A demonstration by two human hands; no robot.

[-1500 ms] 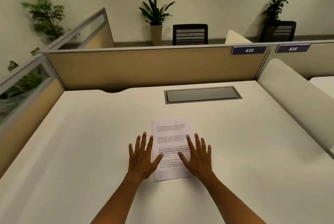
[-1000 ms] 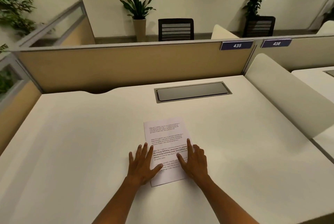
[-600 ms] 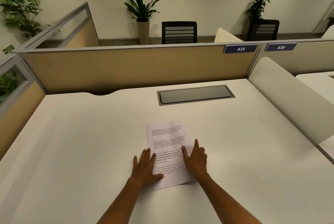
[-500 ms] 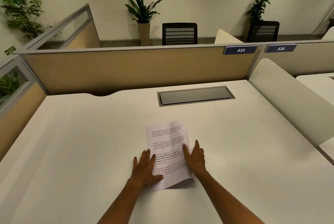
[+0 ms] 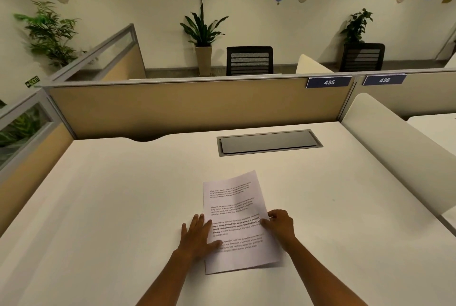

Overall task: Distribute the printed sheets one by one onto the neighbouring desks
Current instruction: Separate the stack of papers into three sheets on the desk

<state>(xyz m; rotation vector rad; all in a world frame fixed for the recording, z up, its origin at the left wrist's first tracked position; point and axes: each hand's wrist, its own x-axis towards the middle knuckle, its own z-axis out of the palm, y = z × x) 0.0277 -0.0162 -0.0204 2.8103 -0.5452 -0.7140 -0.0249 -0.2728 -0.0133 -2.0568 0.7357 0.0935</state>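
Observation:
Printed sheets (image 5: 234, 217) with black text lie on the white desk (image 5: 111, 207), near its front middle. My left hand (image 5: 197, 236) rests flat on their left edge, fingers spread, thumb on the paper. My right hand (image 5: 280, 225) pinches the right edge of the top sheet, which curls up off the desk on that side. Whether more than one sheet lies there I cannot tell.
A grey cable hatch (image 5: 269, 143) is set into the desk behind the sheets. Beige partitions (image 5: 185, 106) with labels 435 and 436 close the back. A white rounded divider (image 5: 394, 147) separates the neighbouring desk (image 5: 436, 130) on the right. Chairs and plants stand beyond.
My right hand slid from flat on the paper to its right edge and gripped it, lifting that side. The left hand stayed pressed on the left edge.

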